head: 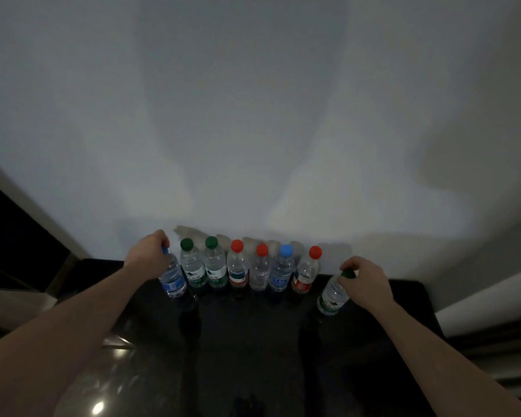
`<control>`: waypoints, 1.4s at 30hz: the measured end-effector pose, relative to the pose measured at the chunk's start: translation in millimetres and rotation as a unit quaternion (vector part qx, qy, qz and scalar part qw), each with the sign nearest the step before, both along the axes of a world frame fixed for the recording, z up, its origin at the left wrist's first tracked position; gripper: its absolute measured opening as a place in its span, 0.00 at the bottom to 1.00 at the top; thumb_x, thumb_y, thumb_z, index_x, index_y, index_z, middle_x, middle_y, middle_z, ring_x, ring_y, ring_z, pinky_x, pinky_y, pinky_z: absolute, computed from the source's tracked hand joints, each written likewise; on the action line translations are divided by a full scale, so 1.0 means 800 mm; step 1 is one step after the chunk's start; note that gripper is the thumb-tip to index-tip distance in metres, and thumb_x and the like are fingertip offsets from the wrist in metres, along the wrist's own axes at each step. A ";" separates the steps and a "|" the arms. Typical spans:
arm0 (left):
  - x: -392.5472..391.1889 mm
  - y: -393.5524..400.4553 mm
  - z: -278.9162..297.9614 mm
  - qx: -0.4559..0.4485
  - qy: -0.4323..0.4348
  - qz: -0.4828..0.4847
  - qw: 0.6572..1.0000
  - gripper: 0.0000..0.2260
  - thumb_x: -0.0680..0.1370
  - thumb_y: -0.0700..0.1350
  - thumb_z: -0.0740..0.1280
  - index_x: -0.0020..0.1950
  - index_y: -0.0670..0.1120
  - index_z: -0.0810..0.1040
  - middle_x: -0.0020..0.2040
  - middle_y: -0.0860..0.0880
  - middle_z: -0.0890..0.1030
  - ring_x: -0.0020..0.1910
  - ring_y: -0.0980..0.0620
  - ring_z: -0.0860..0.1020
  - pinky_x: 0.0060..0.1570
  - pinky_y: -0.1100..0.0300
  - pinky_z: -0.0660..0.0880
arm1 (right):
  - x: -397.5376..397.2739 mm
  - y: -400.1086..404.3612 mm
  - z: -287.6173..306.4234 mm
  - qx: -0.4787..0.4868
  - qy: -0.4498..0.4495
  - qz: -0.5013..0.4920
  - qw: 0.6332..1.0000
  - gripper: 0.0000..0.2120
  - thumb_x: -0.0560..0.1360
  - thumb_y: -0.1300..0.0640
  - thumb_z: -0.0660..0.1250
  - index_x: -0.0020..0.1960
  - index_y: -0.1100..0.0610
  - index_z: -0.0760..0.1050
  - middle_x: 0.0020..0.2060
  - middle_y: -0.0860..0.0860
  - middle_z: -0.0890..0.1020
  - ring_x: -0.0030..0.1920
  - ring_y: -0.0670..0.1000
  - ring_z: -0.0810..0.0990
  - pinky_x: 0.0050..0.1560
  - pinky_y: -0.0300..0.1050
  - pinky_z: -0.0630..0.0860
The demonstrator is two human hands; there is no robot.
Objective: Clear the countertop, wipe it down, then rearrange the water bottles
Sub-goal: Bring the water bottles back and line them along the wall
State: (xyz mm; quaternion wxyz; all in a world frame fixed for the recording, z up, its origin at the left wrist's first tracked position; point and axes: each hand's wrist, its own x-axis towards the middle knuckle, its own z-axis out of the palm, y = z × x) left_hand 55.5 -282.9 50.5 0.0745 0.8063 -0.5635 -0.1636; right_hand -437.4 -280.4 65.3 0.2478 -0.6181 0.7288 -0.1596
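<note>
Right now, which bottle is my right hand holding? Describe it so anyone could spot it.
On the dark countertop, a bottle row lines the white wall. Your right hand grips the green-capped bottle at its right end, the only one tilted and set forward of the line.

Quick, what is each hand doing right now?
Left hand: grips the top of the blue-capped clear plastic water bottle.
Right hand: grips the top of the green-capped clear plastic water bottle.

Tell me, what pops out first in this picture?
A row of clear plastic water bottles with green, red and blue caps stands against the white wall on the dark shiny countertop. The left hand grips the blue-capped end bottle; the right hand holds a green-capped bottle standing apart.
</note>
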 end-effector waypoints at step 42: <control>-0.114 0.347 0.009 -0.024 0.101 -0.050 0.993 0.21 0.73 0.51 0.71 0.65 0.58 0.75 0.70 0.60 0.68 0.67 0.56 0.75 0.67 0.62 0.70 | 0.160 0.251 0.036 0.161 -0.112 0.277 0.941 0.27 0.82 0.46 0.67 0.78 0.36 0.63 0.80 0.36 0.57 0.79 0.44 0.60 0.80 0.46 0.58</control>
